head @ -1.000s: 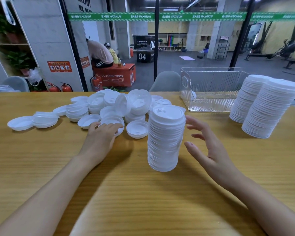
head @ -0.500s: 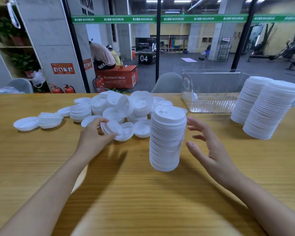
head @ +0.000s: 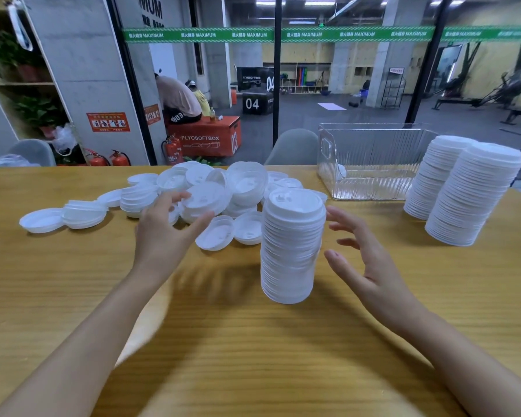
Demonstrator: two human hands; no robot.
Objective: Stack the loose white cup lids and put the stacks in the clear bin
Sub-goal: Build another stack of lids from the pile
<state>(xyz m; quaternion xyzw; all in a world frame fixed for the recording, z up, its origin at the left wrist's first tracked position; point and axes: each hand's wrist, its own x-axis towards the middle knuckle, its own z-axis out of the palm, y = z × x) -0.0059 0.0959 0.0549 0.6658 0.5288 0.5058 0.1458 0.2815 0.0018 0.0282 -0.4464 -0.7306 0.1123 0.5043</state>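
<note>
One lid in our fingers, one stack beside our palm
Left of centre, our left hand pinched a single white lid, fingers curled over its upper edge and thumb under its lower rim, just above the loose lids on the table; our right hand was spread open, holding nothing, just right of the tall stack at centre frame, fingertips near it but apart; the clear bin stood at upper right, two finished stacks outside it

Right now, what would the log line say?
left hand: holds lid | right hand: open beside centre stack | clear bin: no stacks inside
</note>
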